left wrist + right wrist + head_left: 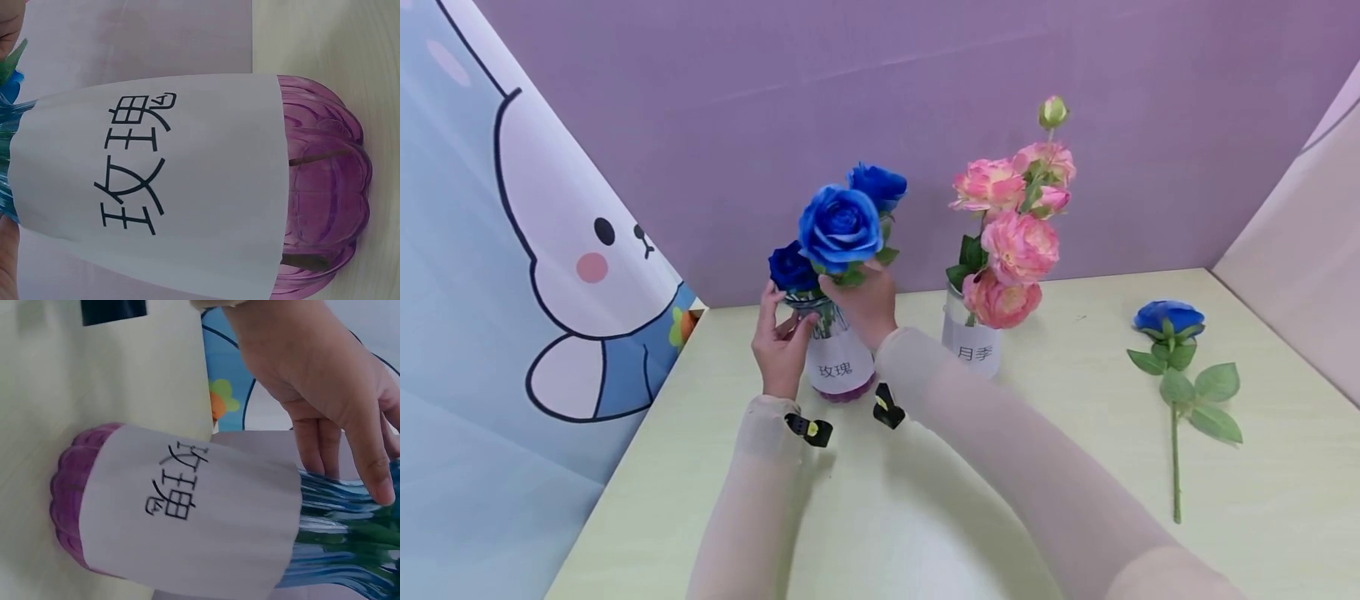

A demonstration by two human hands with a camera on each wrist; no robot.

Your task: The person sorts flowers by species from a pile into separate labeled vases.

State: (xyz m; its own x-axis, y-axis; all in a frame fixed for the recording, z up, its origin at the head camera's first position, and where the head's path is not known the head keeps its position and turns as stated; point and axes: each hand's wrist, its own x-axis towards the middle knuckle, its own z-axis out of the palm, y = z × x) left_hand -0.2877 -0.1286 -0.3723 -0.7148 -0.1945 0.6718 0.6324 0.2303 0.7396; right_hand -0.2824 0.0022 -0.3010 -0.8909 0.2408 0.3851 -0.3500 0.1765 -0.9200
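A glass vase (pixel 842 392) with a purple base and a white paper label (pixel 206 194) stands upright on the table, holding blue roses (pixel 792 267). My left hand (pixel 781 354) grips its neck from the left, and the right wrist view shows the thumb and fingers of that left hand (pixel 319 381) around the bluish glass. Just above the rim, my right hand (pixel 872 307) holds a large blue rose (pixel 841 227) beneath its bloom, its fingertips partly hidden by petals and leaves. Inside the purple base, stem ends (pixel 306 261) show through.
To the right stands a second labelled vase (pixel 973 346) with pink flowers (pixel 1021 247), close to my right sleeve. Another blue rose (pixel 1176 450) lies on the table (pixel 1075 417) at the far right. A purple backdrop (pixel 737 167) rises behind, a rabbit-print cloth (pixel 467 333) at left.
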